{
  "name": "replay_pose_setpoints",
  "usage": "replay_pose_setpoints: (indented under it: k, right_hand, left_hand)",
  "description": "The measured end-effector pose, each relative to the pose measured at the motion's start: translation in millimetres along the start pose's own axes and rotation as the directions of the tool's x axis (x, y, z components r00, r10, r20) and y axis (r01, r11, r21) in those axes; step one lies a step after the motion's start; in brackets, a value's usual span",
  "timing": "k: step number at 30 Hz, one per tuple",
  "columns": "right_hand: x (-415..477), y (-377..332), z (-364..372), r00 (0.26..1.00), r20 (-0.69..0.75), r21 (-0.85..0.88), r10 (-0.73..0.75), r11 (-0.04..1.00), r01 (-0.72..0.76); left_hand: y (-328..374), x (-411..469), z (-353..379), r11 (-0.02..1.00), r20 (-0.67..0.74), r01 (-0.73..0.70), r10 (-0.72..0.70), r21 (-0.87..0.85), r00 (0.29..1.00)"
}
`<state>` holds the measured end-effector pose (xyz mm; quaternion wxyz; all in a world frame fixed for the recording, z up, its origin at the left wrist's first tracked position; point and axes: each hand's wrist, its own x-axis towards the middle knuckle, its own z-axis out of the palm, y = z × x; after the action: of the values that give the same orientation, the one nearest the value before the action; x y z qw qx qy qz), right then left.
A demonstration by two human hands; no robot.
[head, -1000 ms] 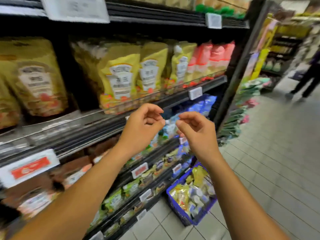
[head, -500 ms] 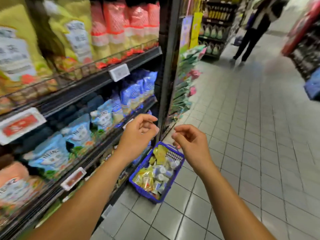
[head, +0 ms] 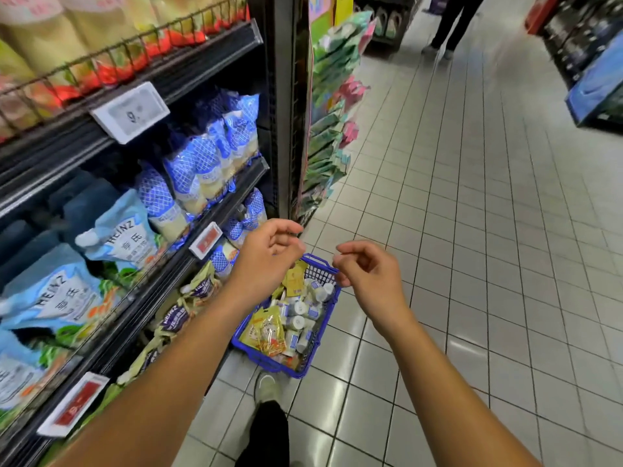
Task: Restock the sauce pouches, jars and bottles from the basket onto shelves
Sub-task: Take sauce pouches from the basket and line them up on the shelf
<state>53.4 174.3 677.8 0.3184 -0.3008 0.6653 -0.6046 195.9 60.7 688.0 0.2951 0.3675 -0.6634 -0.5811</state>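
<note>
Basket (head: 266, 362) sits on floor (head: 472, 230) at foot of shelves (head: 219, 198), right of them, full of pouches (head: 268, 332) and bottles (head: 296, 321); left hand (head: 269, 254) and right hand (head: 367, 274) hover above, each grip loosely curled, empty, likely poised to pick next item.

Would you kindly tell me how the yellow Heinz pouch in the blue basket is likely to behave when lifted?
The yellow pouch looks like soft, creased film, so it will probably sag rather than stay stiff. Its glossy surface may be slightly slippery. It lies flat beside the small bottles in the basket, so it seems unlikely to roll.
</note>
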Motion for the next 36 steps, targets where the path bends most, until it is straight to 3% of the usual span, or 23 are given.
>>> replay_pose_setpoints:
  k: [15,21,29,36]
  right_hand:
    - [132.4,77.9,41.8,0.978,-0.051,-0.005,0.203,0.979,-0.203]
    - [162.6,142.1,37.8,0.943,-0.066,-0.043,0.327,0.943,-0.33]
    - [187.0,275.6,39.8,0.853,-0.014,-0.109,0.522,0.847,-0.52]
    - [191.9,429.4,60.6,0.697,0.077,-0.247,0.713,0.691,-0.679]
  left_hand:
    - [-90.0,145.4,-7.0,0.978,0.092,0.2,-0.195,-0.052,0.977]
    - [-164.2,167.0,-5.6,0.933,0.063,0.359,-0.357,-0.019,0.932]
    - [-312.3,168.6,3.4,0.781,-0.005,0.62,-0.621,0.075,0.784]
    - [-485.6,149.3,2.0,0.572,-0.117,0.801,-0.796,0.174,0.594]
